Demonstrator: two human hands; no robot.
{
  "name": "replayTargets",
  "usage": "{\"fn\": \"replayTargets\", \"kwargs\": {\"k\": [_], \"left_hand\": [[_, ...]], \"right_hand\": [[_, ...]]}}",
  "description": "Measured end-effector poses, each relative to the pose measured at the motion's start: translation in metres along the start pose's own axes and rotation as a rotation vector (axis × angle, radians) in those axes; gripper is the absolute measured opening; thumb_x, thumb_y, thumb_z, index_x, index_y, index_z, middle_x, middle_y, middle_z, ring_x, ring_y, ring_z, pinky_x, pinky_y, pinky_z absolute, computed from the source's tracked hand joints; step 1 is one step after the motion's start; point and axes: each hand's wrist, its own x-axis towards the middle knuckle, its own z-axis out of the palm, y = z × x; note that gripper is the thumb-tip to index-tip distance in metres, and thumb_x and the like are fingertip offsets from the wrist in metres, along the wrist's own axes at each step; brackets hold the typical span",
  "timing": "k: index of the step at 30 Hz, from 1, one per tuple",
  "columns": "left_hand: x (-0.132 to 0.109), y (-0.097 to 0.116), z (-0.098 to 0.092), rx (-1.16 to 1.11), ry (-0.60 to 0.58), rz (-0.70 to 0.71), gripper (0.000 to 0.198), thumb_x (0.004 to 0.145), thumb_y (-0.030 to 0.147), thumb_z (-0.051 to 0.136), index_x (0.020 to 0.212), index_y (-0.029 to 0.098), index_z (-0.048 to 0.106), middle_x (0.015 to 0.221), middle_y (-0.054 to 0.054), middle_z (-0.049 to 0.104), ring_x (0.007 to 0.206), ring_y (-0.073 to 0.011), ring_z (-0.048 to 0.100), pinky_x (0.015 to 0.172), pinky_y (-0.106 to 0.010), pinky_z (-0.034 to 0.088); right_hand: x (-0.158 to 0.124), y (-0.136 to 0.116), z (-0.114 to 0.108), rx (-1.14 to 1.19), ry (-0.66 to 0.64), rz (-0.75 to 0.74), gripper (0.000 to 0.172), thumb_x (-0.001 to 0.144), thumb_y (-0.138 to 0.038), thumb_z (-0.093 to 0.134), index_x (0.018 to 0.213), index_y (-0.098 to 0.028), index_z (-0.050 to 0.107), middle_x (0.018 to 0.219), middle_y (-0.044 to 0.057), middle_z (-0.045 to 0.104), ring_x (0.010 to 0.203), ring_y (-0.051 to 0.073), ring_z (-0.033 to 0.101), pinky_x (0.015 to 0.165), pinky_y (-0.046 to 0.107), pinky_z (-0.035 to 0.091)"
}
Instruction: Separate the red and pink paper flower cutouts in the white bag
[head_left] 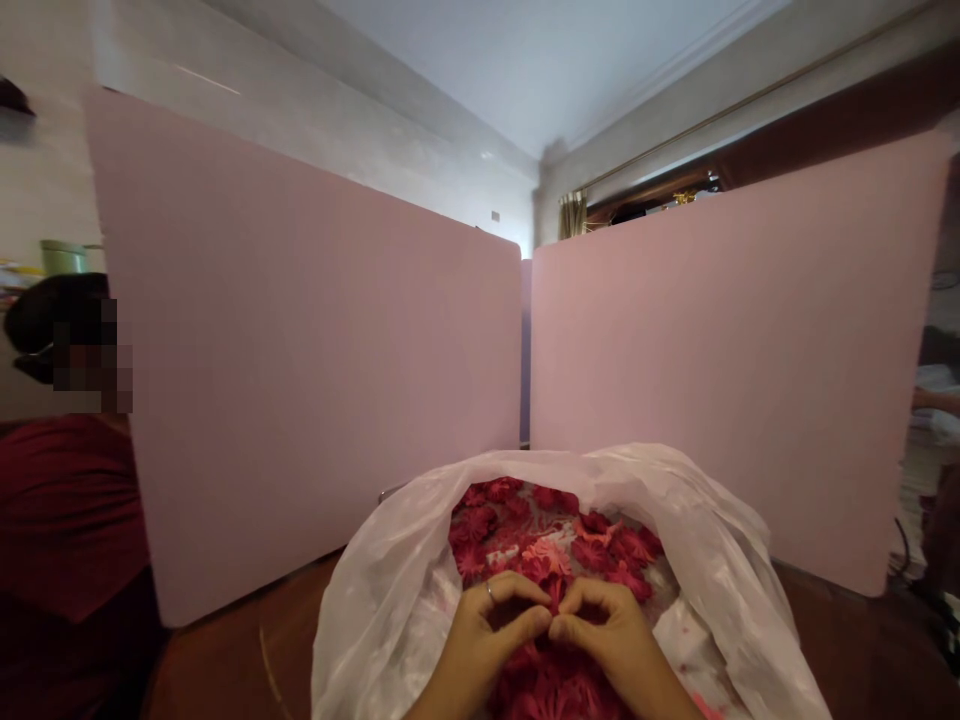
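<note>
A big white plastic bag (390, 580) stands open in front of me, filled with several red fabric flowers (517, 530) and a few pink ones. My left hand (491, 625) and my right hand (600, 625) meet over the middle of the pile, fingers curled and pinched together. Each pinches at a red flower piece where the fingertips touch. A ring shows on a left finger. The lower part of the pile is hidden behind my hands.
Two pink partition boards (315, 400) (735, 380) stand behind the bag, meeting at a corner. A brown wooden table (225, 660) bears the bag. A person in a dark red top (60, 520) sits at the left.
</note>
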Motion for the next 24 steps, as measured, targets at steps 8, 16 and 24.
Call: {"fn": "replayTargets", "kwargs": {"k": [8,16,24], "left_hand": [[0.006,-0.017,0.001,-0.122,0.004,-0.093,0.025,0.061,0.038,0.074,0.068,0.016,0.066,0.059,-0.002,0.063,0.056,-0.0161,0.058,0.057,-0.026,0.045],[0.009,-0.016,-0.003,-0.033,0.175,-0.078,0.019,0.063,0.033,0.07,0.062,0.015,0.063,0.059,0.0,0.058,0.057,-0.0135,0.05,0.058,-0.025,0.041],[0.016,-0.014,-0.014,-0.069,0.34,-0.063,0.021,0.06,0.035,0.071,0.061,0.015,0.064,0.059,-0.001,0.058,0.06,-0.0157,0.051,0.06,-0.026,0.041]], "right_hand": [[0.003,0.001,0.0,-0.03,-0.074,-0.026,0.028,0.059,-0.04,0.073,0.053,-0.016,0.059,0.055,0.001,0.058,0.056,0.015,0.051,0.057,0.025,0.037],[0.002,-0.005,0.001,-0.113,-0.103,-0.054,0.031,0.067,-0.044,0.063,0.057,-0.018,0.048,0.058,-0.001,0.048,0.058,0.014,0.043,0.059,0.026,0.032],[0.004,-0.003,-0.003,-0.068,0.011,-0.047,0.031,0.057,-0.035,0.064,0.051,-0.021,0.037,0.053,-0.006,0.035,0.053,0.01,0.033,0.052,0.024,0.026]]}}
